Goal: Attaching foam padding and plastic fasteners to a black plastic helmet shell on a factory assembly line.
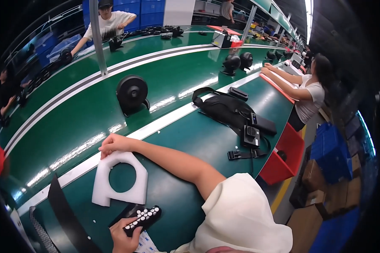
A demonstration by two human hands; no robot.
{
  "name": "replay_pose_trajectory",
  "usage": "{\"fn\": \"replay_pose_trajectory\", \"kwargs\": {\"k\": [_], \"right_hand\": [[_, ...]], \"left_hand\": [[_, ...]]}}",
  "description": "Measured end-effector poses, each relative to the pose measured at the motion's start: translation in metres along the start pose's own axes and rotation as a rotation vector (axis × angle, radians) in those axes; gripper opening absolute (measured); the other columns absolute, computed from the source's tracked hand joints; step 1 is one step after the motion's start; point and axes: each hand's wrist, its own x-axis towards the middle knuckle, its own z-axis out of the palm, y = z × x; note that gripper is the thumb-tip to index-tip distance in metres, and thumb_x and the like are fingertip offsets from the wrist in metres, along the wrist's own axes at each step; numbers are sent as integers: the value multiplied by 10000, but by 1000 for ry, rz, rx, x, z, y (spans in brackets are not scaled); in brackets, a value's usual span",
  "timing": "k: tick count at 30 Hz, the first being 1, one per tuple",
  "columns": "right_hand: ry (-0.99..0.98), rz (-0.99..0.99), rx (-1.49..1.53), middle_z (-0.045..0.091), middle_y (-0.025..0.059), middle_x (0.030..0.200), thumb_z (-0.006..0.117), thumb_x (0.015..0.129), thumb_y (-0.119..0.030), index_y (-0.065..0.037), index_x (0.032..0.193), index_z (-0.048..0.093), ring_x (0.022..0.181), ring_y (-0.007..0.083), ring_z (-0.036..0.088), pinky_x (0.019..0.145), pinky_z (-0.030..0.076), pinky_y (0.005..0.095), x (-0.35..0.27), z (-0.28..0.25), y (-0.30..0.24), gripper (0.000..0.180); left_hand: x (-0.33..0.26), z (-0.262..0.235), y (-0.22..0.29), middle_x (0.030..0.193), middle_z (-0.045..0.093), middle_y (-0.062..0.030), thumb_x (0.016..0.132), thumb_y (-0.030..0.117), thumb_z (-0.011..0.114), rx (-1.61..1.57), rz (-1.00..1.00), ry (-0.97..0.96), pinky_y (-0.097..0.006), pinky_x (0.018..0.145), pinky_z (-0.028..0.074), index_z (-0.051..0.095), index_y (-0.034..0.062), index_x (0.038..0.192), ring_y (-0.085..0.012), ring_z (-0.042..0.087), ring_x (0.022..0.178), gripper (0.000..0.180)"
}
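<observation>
Green benches run long and curved through this workshop, with co-workers seated or standing along the far side and at the right. On the near green workbench (173,135) lies a white foam block (100,181) with a round hole, through which the bench top shows. Just beyond, on the green line, stands a round black fan-like unit (133,92).

As for progress, I'd judge it partway: a cluster of white round dots already sits on the black piece (155,214) at the near left, and a white printed sheet (147,242) lies partly under it. Nothing sits in the foam's hole. How many dots remain to be placed, if any, I cannot tell from where I stand.

The left hand (124,236) grasps the black piece at its near left end, fingers laid over the edge beside the dots, so most of the piece projects far and right of them. Across the bench, the right hand (114,145) is loosely curled at the foam's far left corner, fingertips against it or just beside; whether they grip it, I can't say.
</observation>
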Motion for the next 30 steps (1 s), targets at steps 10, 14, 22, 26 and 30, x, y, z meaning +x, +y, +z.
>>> {"fn": "replay_pose_trajectory", "kwargs": {"k": [10, 14, 22, 26, 30], "right_hand": [[21, 22, 35, 647, 59, 744, 570, 805, -245, -13, 681, 624, 601, 47, 500, 577, 395, 187, -1, 1, -1, 269], [26, 56, 71, 646, 61, 747, 570, 802, -249, -25, 675, 620, 600, 48, 501, 574, 400, 185, -1, 0, -4, 263], [31, 84, 89, 645, 58, 751, 558, 809, -253, -39, 683, 628, 593, 52, 496, 580, 412, 186, -2, -3, -4, 257], [40, 47, 81, 640, 69, 725, 545, 807, -209, -12, 684, 637, 582, 68, 518, 565, 417, 195, -1, 2, -4, 251], [24, 48, 62, 643, 61, 738, 543, 813, -222, -25, 690, 633, 590, 61, 511, 571, 413, 192, -1, -1, -3, 249]], "left_hand": [[2, -2, 4, 763, 602, -143, 697, 100, 661, 31, -2, -10, -311, 641, 467, 578, 12, 853, -262, 600, 689, 197], [3, -2, 6, 756, 601, -148, 695, 92, 663, 43, 27, 1, -311, 622, 470, 575, 11, 848, -273, 602, 674, 195], [8, -3, 10, 761, 603, -154, 703, 86, 656, 61, 33, -23, -320, 623, 473, 574, 9, 848, -279, 608, 686, 184], [5, -3, 11, 760, 604, -151, 707, 84, 654, 75, 36, -18, -318, 625, 472, 574, 10, 851, -275, 608, 686, 181], [5, -3, 10, 758, 604, -150, 708, 82, 653, 79, 39, -24, -316, 624, 473, 574, 9, 851, -270, 608, 684, 178]]}}
